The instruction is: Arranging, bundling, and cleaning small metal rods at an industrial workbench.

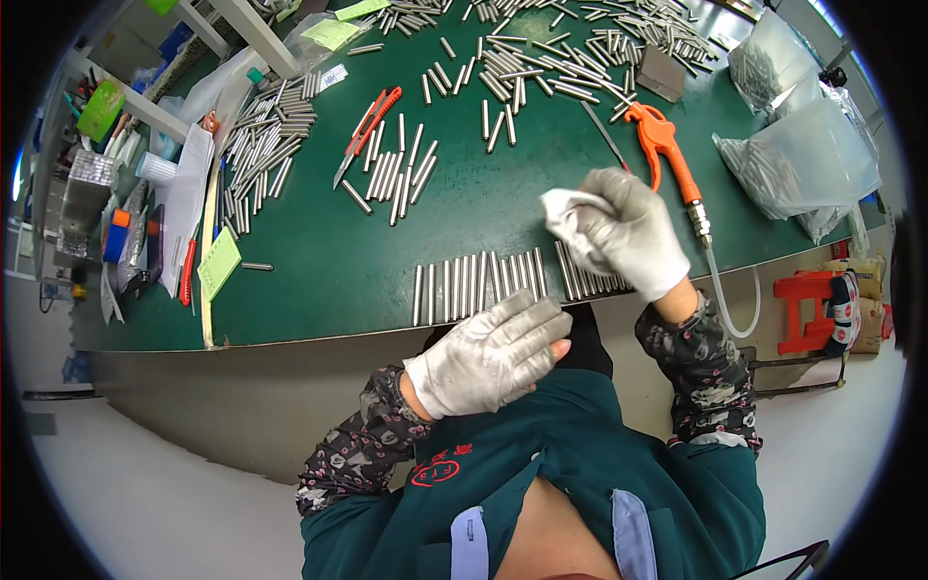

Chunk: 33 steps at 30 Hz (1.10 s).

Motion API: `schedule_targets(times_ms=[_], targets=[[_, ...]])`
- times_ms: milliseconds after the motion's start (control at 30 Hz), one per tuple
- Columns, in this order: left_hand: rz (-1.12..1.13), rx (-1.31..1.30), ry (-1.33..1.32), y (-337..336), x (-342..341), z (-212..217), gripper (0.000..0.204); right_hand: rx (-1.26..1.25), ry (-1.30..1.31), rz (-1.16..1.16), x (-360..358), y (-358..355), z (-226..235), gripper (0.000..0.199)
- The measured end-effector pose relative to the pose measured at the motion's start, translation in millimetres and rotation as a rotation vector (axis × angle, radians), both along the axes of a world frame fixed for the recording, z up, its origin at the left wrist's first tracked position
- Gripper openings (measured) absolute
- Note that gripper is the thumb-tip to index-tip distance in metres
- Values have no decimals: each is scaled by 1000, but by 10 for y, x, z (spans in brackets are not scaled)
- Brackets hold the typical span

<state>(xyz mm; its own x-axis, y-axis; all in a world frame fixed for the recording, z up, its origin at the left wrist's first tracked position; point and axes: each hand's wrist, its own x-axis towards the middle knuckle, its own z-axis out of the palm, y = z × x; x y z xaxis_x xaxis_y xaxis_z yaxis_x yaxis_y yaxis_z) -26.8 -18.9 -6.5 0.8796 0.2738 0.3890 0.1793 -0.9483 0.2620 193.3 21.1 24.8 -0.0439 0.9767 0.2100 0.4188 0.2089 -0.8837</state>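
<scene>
My left hand (491, 354), in a greyish-white glove, lies flat at the table's front edge with its fingers stretched out. Just beyond its fingertips stands a side-by-side row of shiny metal pins (448, 287). My right hand (638, 235), gloved too, is closed on a crumpled white cloth (568, 215) above the table. Below and beside that hand lies a second row of metal pins (577, 276), partly hidden by it. An orange air blow gun (665, 145) rests to the right of my right hand.
Loose metal pins (556, 63) spread across the back of the green table (319, 261), with another pile (266, 135) at left. A red utility knife (367, 135) lies beside a small pin group (396, 174). Clear plastic bags (797, 159) stand at right; a hose (725, 300) hangs over the edge.
</scene>
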Motion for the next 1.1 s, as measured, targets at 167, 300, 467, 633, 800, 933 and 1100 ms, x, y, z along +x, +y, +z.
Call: schedule_targets(times_ms=[167, 300, 467, 633, 800, 933, 1100], targets=[[33, -10, -54, -50, 7, -143, 41, 454, -729, 464, -439, -11, -64, 10], [46, 6, -144, -4, 53, -183, 44, 217, -950, 384, -522, 240, 42, 20], [45, -82, -133, -18, 59, -119, 49, 371, -791, 419, -647, 145, -21, 18], [-6, -112, -52, -43, -29, 133, 48, 324, -369, 297, -379, 272, -61, 13], [546, 71, -75, 93, -624, 89, 86, -133, 187, -56, 150, -12, 144, 14], [578, -22, 112, 176, -655, 43, 108, -98, 242, -111, 438, -163, -141, 12], [486, -35, 169, 197, -206, 82, 117, -138, 255, -229, 527, -321, -185, 16]])
